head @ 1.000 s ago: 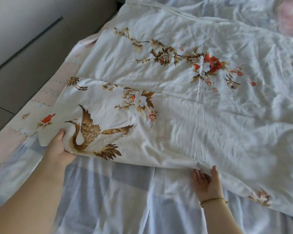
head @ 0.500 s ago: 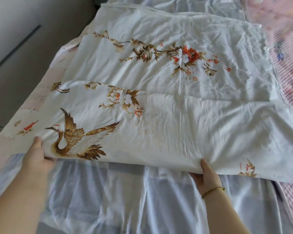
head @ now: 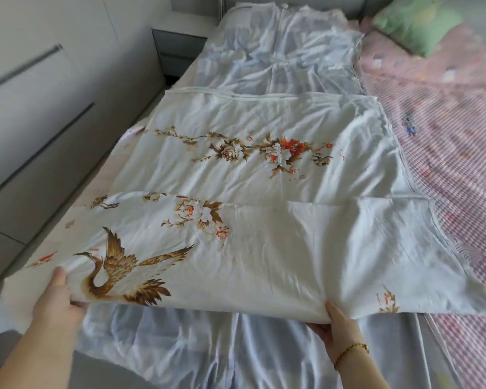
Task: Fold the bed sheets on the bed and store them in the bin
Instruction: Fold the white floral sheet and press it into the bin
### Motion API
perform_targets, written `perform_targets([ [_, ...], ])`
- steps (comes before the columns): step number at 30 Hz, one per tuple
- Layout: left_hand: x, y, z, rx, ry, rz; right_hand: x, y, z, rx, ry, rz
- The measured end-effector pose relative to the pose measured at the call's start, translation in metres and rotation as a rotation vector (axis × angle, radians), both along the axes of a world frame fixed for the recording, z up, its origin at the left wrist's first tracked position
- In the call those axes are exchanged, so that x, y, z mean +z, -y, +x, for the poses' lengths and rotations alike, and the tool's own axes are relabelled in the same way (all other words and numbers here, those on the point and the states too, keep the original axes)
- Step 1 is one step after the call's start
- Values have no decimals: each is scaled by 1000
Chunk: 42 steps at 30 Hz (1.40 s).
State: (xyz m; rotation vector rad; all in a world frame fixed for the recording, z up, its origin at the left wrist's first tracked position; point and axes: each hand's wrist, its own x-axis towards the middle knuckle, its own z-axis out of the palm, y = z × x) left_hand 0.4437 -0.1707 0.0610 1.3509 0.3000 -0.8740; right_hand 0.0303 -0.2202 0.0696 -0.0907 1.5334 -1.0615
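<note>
We see two bare hands at the near edge of a white bed sheet (head: 264, 256) spread across a bed.

The left hand (head: 57, 303) pinches the sheet's near-left corner. Its thumb lies flat on top of the cloth, and the fingers curl under the edge, mostly hidden.

The right hand (head: 339, 328) grips the same near edge further right. The thumb presses on top and the fingers are tucked beneath the fold, so we cannot tell how tightly they curl. A thin gold bracelet (head: 351, 350) circles that wrist.

The near part of the sheet is doubled back on itself, forming a folded band lifted slightly at the hands. The far part lies flat. The cloth is creased and printed with a brown-and-white crane (head: 118, 273) near the left hand. Brown branches with orange and white flowers (head: 281, 153) run across the middle.

The sheet lies on a pale blue sheet (head: 236, 352) that covers the left half of the bed. A pink checked cover (head: 446, 130) lies to the right, with a green pillow (head: 415, 21) at its far end. Grey cabinet fronts (head: 40, 102) run along the left side.
</note>
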Motion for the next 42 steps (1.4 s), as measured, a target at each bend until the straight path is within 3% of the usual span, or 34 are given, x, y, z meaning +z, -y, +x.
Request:
perform_targets([
  [9,36,-95,-22,76,-5,-3,32,-96,-16,125,-24,-43],
  [16,81,-102,-36,109,62,-25,59,-98,-24,146,-57,-151],
  [27,91,-45,-4,99,74,-45,101,-8,4,154,-149,-270],
  [35,113,59,31,40,100,-40,122,78,39,160,-542,-252],
  [42,113,150,52,-1,166,22,123,162,65,204,-633,-199],
])
